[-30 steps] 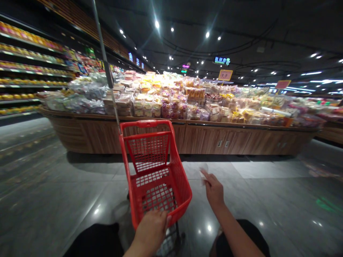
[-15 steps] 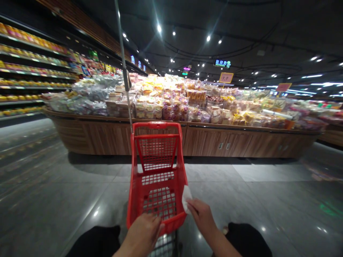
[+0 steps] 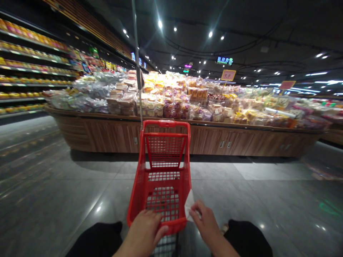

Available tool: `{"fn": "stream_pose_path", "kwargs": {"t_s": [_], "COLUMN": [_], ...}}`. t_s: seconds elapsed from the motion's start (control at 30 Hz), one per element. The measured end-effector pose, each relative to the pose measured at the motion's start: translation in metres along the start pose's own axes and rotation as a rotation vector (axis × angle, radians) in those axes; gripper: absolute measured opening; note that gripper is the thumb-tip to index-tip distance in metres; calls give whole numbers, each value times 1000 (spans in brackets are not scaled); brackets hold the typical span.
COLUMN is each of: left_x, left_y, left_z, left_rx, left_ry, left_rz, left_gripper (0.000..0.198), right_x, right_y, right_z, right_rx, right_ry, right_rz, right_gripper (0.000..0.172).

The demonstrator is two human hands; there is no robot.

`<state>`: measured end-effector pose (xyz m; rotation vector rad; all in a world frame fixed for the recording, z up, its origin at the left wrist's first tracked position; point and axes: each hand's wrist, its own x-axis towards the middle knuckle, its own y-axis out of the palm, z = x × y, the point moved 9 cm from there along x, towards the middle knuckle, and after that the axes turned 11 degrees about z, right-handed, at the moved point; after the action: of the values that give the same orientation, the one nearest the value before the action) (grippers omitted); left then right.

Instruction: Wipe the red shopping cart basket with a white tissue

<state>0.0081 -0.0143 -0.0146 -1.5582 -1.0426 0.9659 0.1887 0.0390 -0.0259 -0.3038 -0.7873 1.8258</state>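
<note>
A red plastic shopping cart basket (image 3: 163,178) stands in front of me on the grey floor, with nothing visible inside it. My left hand (image 3: 146,232) is closed over the basket's near rim. My right hand (image 3: 205,223) sits at the basket's near right corner, fingers pinched on a small white slip of paper (image 3: 189,203). A thin metal pole (image 3: 138,67) rises from the cart's far left corner.
A long wooden display island (image 3: 187,139) piled with bagged breads and pastries (image 3: 174,98) runs across the view beyond the cart. Stocked wall shelves (image 3: 29,67) line the left side. Price signs (image 3: 228,75) stand above the goods. Glossy grey tile floor (image 3: 66,189) surrounds the cart.
My right hand has come in from the open floor to the basket's right rim, still pinching the white paper. The cart has swung to point straight ahead and the view has shifted slightly right.
</note>
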Motion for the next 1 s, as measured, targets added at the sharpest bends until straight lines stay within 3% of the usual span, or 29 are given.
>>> {"fn": "stream_pose_path", "kwargs": {"t_s": [0.1, 0.23, 0.33, 0.4, 0.57, 0.63, 0.73, 0.87, 1.0], "left_x": [13, 34, 41, 43, 43, 43, 42, 42, 43], "left_y": [2, 20, 23, 23, 25, 28, 27, 24, 28], "left_z": [-25, -41, -41, -38, -34, -34, -35, -36, -36], "left_rx": [-43, 8, 29, 30, 30, 35, 40, 37, 19], "left_ry": [-4, -105, -119, -120, -101, -94, -91, -104, -91], "left_rz": [2, 96, 75, 58, 64, 87, 100, 93, 95], "left_gripper": [31, 31, 31, 31, 32, 32, 32, 31, 32], "right_x": [-3, 29, 49, 48, 20, 22, 49, 87, 71], "right_y": [3, -12, -24, -24, 0, 2, -15, -38, -31], "right_z": [4, 8, 5, 1, -9, -11, -7, 2, -4], "right_rx": [-12, -75, -92, -92, 35, 87, 44, -67, -84], "right_ry": [12, 27, 54, 61, 76, 96, 128, 123, 131], "right_rz": [-2, -102, -182, -196, -70, -50, -130, -244, -237], "right_gripper": [11, 11, 10, 10, 6, 9, 18, 7, 10]}}
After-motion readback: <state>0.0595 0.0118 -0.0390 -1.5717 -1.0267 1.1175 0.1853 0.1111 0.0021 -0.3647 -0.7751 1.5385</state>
